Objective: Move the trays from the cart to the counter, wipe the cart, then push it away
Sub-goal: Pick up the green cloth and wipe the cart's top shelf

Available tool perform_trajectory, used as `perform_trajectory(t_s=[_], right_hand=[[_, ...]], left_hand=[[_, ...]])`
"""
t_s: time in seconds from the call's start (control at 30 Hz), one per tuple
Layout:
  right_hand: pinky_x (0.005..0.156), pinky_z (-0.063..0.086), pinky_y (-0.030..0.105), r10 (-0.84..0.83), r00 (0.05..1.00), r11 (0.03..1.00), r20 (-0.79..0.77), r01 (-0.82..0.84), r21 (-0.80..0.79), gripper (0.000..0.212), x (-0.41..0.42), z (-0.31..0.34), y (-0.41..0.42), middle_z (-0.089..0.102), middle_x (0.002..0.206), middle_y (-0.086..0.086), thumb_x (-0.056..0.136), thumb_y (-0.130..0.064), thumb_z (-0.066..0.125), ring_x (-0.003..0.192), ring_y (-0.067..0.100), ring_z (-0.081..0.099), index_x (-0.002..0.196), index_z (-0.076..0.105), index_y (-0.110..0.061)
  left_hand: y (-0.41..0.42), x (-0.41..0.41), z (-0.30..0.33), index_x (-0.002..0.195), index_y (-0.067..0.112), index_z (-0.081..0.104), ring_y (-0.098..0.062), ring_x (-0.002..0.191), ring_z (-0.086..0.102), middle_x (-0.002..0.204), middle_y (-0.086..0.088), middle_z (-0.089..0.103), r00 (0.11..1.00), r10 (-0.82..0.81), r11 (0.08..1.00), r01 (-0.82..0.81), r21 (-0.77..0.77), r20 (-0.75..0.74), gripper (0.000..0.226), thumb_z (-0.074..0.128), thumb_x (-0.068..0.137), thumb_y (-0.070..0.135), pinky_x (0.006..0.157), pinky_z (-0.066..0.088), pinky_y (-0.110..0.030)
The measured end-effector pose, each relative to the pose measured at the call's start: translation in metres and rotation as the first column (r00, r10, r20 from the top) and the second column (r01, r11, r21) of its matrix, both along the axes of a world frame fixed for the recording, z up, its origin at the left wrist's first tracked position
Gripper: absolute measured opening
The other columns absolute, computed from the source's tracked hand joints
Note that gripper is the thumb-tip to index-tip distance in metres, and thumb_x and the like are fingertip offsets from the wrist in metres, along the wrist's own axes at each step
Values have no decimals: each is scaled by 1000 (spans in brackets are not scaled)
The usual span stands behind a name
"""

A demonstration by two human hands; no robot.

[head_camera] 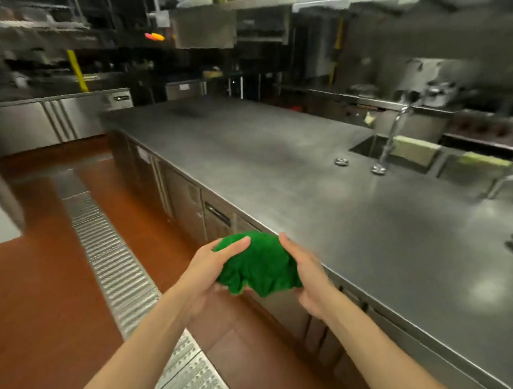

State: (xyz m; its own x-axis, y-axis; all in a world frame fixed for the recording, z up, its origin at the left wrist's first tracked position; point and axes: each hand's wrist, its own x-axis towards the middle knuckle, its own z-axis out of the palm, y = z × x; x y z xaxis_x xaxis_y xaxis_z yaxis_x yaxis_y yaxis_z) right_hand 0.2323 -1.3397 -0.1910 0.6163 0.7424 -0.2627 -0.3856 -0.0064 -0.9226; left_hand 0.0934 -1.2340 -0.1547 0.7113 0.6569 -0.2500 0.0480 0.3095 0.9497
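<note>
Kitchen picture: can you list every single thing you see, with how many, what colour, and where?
cloth: one, green, bunched up between both hands, in front of the counter edge
counter: one, grey steel, long, running down the right side
sink: one, steel, set into the counter at the far right
tap: one, silver, standing beside the sink
floor: red-brown, on the left
drain grate: one strip, silver, running along the floor
cart and trays: none in view
left hand: one, fingers curled over the cloth
right hand: one, holding the cloth's other side
</note>
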Motion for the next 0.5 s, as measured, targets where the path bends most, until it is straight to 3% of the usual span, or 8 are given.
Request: perform_trajectory(t_s=[0.07,0.17,0.27,0.33,0.43,0.5], right_hand=[[84,58,35,-74,997,997,-21,74,-14,38,45,-6,-24,77,107,9,89,-40,65,99,23,73,112,73,-11],[91,56,38,-189,981,982,-42,188,-29,36,106,-16,-45,77,106,8,92,-39,63,101,24,72,113,73,-11],[97,53,46,-272,960,962,-58,271,-30,41,156,-31,-50,76,108,10,87,-41,67,104,27,71,115,72,-11],[92,56,45,-331,941,944,-73,329,-31,46,198,-46,-41,76,109,11,82,-43,69,104,27,71,114,72,-10],[89,57,41,-389,917,921,-86,387,-34,51,251,-65,-21,76,109,12,78,-42,71,104,28,71,115,71,-8],[87,57,40,-425,900,905,-94,423,-42,44,291,-82,-1,76,108,11,85,-38,69,104,27,71,116,70,-7]], left_hand=[[-11,55,-7,111,12,70,-31,92,72,103,-13,76,995,-94,995,94,-18,-16,37,75,80,31,69,60,-42],[-16,130,-15,111,13,70,-23,92,73,103,-8,76,978,-209,978,209,-25,-24,35,74,82,31,64,55,-28],[-6,193,-30,115,11,68,-23,100,71,107,-7,76,954,-295,955,294,-29,-54,43,78,78,31,90,55,-39],[11,246,-46,116,12,67,-23,104,70,109,-7,75,927,-367,930,365,-36,-82,48,79,76,35,96,53,-42],[41,309,-63,116,13,66,-21,102,71,109,-6,75,881,-456,890,455,-33,-128,45,77,78,36,77,56,-33],[66,356,-76,116,15,67,-20,101,71,108,-5,75,843,-515,855,518,-28,-155,42,75,80,37,72,55,-30]])
